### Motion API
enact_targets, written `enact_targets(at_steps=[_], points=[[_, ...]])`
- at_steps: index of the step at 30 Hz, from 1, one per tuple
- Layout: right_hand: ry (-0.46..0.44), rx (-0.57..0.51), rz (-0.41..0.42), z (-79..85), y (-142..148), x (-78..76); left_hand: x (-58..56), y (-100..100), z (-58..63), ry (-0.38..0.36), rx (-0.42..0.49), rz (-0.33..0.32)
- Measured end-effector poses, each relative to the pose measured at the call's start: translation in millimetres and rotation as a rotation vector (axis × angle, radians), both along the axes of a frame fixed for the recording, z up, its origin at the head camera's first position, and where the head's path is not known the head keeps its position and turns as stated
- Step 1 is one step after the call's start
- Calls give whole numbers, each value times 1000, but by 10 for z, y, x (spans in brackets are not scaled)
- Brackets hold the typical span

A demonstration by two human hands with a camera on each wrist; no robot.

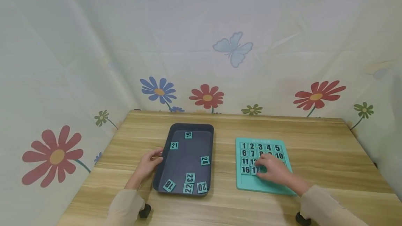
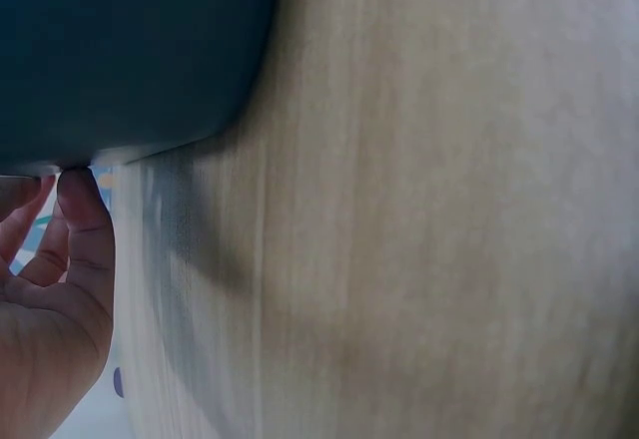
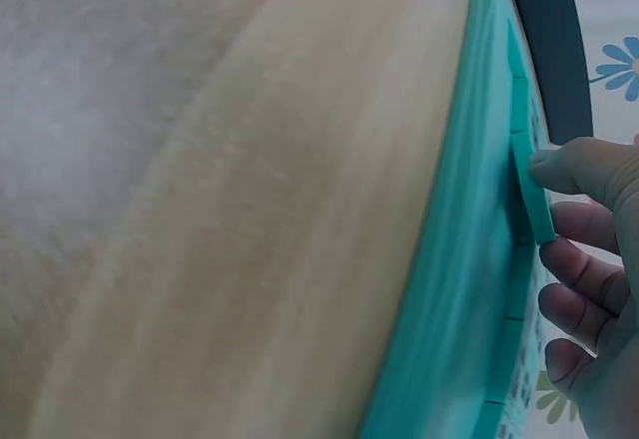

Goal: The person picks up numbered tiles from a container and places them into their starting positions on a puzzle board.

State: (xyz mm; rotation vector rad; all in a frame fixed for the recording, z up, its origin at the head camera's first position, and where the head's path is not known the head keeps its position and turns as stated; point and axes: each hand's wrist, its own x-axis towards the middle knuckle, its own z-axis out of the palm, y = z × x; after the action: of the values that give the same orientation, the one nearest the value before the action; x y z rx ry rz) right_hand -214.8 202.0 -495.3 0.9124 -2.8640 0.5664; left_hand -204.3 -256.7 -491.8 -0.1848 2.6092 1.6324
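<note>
Turquoise number board [image 1: 254, 185] sits at three o'clock on our wooden desk [image 1: 226, 208]; our right hand's [image 1: 277, 172] fingers pinch tilted tile 17 [image 1: 254, 170] at its eight o'clock. Our left hand [image 1: 147, 165] touches the dark grey tray's [image 1: 183, 159] rim at nine o'clock, whether gripping we cannot tell; tiles 18 to 24 [image 1: 205, 160] lie inside.

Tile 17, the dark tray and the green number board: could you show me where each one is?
Tile 17 [image 1: 255, 170], head view: the uncovered part of its numbered face.
Dark tray [image 1: 183, 161], head view: the bare middle of its floor.
Green number board [image 1: 251, 182], head view: the bare strip below the tiles.
</note>
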Motion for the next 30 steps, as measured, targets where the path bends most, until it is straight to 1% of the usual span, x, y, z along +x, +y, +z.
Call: enact_targets(at_steps=[3, 8, 13, 19, 24, 30], points=[[11, -17, 3, -32, -4, 8, -3, -2, -3, -3, 6, -4], [24, -6, -15, -51, -19, 17, -10, 0, -5, -7, 18, -3], [52, 10, -5, -44, -43, 20, -12, -5, -16, 2, 16, -1], [92, -40, 14, 48, -177, 13, -9, -11, -24, 3, 14, -3], [65, -105, 42, 167, -359, -2, -4, -11, -17, -8, 0, -2], [80, -158, 97, 215, -588, -39, -8, -3, -17, 0, 14, 11]])
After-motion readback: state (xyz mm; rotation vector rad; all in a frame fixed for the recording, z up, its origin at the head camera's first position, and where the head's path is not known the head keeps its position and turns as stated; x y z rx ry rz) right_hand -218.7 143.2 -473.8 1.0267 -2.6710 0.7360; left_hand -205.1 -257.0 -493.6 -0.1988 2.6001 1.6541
